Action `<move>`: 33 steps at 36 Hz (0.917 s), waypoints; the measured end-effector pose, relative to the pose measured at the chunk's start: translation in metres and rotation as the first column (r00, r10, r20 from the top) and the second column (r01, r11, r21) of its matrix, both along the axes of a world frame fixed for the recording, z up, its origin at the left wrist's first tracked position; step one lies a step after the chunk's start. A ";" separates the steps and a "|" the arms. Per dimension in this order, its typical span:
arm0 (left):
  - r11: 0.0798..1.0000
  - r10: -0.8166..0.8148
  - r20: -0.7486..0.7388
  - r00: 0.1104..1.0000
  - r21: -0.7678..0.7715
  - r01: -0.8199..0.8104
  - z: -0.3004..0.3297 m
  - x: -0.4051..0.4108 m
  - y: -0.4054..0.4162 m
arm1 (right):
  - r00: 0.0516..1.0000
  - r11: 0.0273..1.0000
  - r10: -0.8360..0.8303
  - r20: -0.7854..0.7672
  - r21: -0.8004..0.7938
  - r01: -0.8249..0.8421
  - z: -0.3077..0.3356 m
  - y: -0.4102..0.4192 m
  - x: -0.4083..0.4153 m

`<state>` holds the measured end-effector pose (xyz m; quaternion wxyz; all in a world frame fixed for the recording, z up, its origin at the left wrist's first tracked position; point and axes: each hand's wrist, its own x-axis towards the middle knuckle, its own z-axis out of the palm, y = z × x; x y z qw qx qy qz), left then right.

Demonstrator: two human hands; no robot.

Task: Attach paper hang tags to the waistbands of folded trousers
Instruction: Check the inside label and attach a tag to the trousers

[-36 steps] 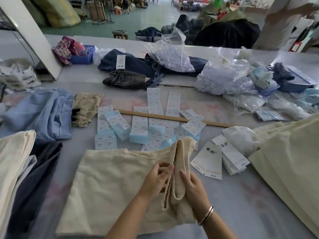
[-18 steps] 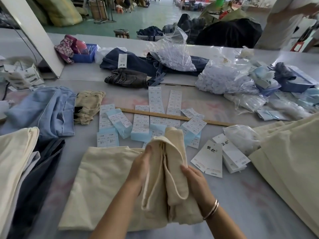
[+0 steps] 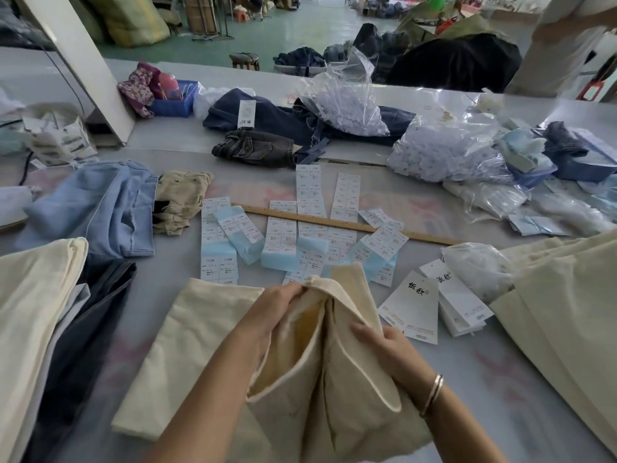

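Both hands hold the cream trousers (image 3: 200, 335) at the table's near edge, left hand (image 3: 277, 305) pinching the raised waistband, right hand (image 3: 384, 345) curled on it, nearer the hang tags (image 3: 412, 305) (long axes running away) just right.

1. Cream trousers (image 3: 200, 332), plain.
2. Hang tags (image 3: 412, 307) right of the trousers: white, black characters.
3. Label strips (image 3: 218, 262) beyond the trousers: white and pale blue.
4. Ruler (image 3: 334, 223): tan wood.
5. Bench (image 3: 500, 379): grey, faint pink blotches.
6. Basket (image 3: 173, 101) far beyond the trousers: blue.
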<state>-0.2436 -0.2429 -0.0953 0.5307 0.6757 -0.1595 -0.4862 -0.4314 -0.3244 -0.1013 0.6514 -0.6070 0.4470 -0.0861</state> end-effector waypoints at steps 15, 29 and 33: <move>0.948 -0.313 0.309 0.898 0.154 0.278 0.015 0.014 -0.002 | 0.996 0.924 0.066 0.067 -0.381 -0.035 -0.003 -0.012 0.014; 0.971 -0.236 0.401 0.885 0.142 0.195 0.009 -0.028 0.027 | 0.954 0.984 -0.174 0.244 0.018 0.175 -0.003 -0.008 0.013; 0.895 -0.386 0.495 0.779 0.407 0.184 -0.007 -0.053 0.034 | 0.933 0.984 -0.125 0.339 -0.079 0.160 -0.005 0.001 0.020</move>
